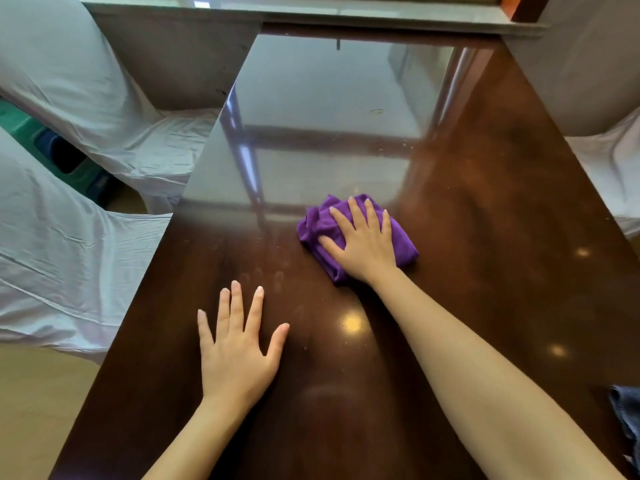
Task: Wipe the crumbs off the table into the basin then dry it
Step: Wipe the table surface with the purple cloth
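A glossy dark brown table fills the view. A crumpled purple cloth lies near its middle, and my right hand presses flat on top of it with fingers spread. My left hand rests palm down on the bare table, closer to me and to the left, fingers apart and holding nothing. Small pale crumbs are scattered farther up the table, with one larger crumb beyond them. No basin is in view.
Chairs draped in white covers stand along the table's left edge, with another at the right. A green and blue object shows between the left covers. A window sill runs past the far end.
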